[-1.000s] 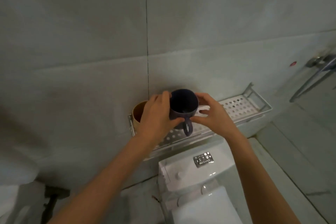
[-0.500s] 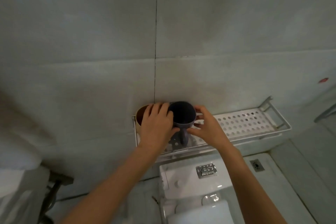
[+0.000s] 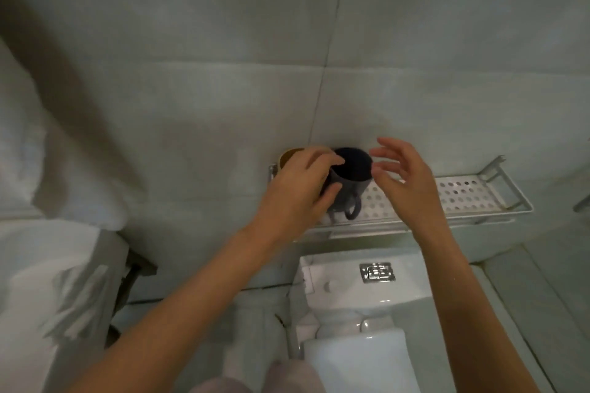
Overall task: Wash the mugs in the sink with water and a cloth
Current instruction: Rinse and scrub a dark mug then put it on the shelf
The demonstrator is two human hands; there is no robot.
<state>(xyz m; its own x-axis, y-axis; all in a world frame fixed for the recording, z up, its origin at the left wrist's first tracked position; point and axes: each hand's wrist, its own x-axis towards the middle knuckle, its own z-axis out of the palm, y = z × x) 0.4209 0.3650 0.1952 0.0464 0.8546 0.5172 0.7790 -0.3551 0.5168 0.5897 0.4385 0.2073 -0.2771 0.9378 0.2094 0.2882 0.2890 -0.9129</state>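
The left hand hides most of the round tan mug at its ten o'clock, and the left wall of the dark blue-grey handled mug. The glossy white toilet is cut off at six o'clock.

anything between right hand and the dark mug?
Nothing visible. The right hand is open just right of the dark mug, with a bare gap between them; the left hand grips the mug's left side.

The scene is dimly lit, with a grey-green cast; the source is perhaps overhead. At the grip of the left hand on the dark mug, edges are softened by blur and the mug's inside is lost in shadow. Below the grip, glare is thrown off the cistern. Far left of it, lines are bent by lens distortion.
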